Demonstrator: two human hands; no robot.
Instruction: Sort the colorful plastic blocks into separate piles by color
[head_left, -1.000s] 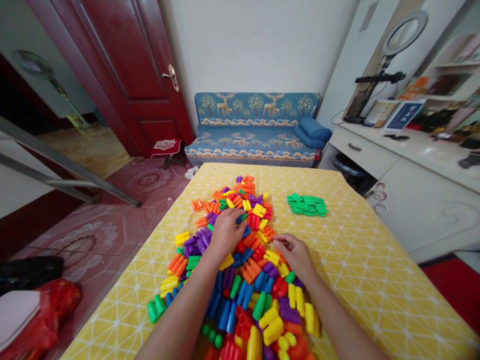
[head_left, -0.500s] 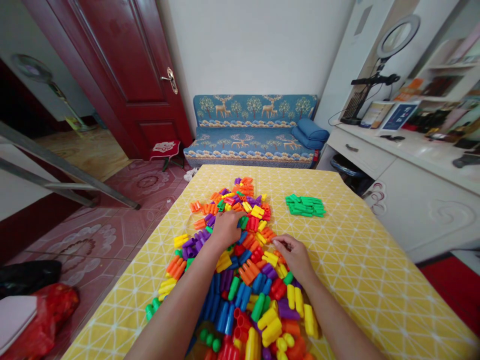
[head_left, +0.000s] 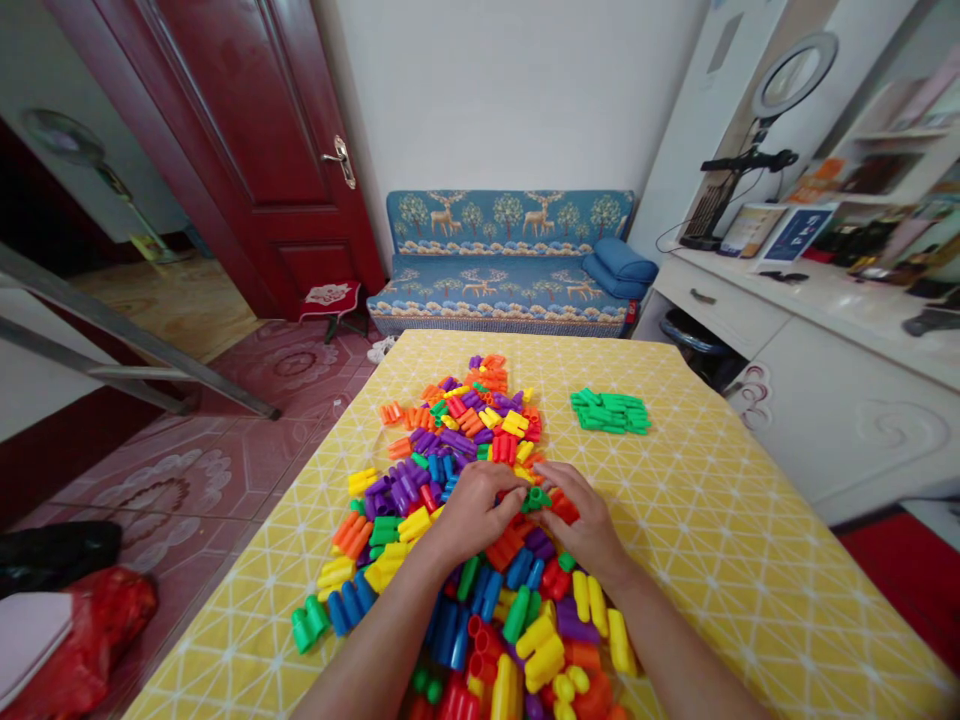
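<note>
My left hand (head_left: 480,505) is over the middle of a heap of coloured plastic toy blocks (head_left: 405,490), its fingers closed on a green toy block (head_left: 536,498). From the other side my right hand (head_left: 585,515) meets it, thumb and fingers around the same green block. Parts of that block are hidden by my fingers. Beneath both hands lie orange, red, yellow, purple and blue blocks, many shaped like joined tubes. To the right, apart from the heap, is a small group of green blocks (head_left: 611,411) laid close together.
A yellow patterned tablecloth (head_left: 720,530) covers the table. Beyond it stands a blue sofa (head_left: 495,285) with a deer pattern. A white cabinet (head_left: 855,390) with a ring light (head_left: 795,75) is at the right. At the left are a red door (head_left: 255,110) and a metal ladder-like frame (head_left: 135,372).
My left hand has come back from the far part of the heap, now with a green block. My right hand has turned inward to meet it. The separate green group looks the same.
</note>
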